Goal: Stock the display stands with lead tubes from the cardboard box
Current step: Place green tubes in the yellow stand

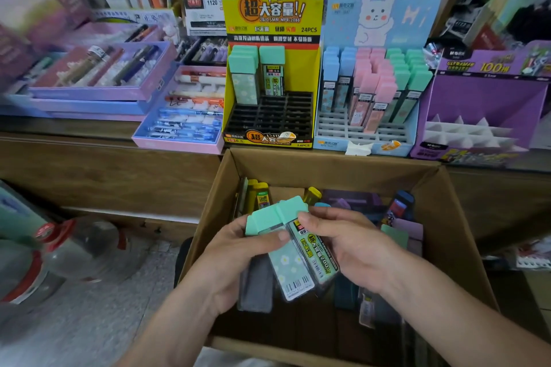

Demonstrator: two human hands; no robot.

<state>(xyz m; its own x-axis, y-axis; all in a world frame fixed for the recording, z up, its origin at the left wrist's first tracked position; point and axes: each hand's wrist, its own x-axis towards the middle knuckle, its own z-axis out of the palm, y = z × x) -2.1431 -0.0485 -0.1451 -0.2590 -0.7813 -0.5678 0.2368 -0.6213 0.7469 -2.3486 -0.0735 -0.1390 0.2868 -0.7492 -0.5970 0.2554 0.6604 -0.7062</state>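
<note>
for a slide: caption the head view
Left hand and right hand hold mint-capped lead tubes over the cardboard box below the yellow stand

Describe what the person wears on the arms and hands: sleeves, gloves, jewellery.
Nothing is worn on them in this view. The left hand and right hand have no gloves, and no ring shows on the visible fingers. The left forearm and right forearm are uncovered to the frame's edge: no sleeve, watch or bracelet.

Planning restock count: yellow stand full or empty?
Mostly empty. Yellow stand holds mint-capped tubes only at back left; remaining black slots show nothing inside.
</note>
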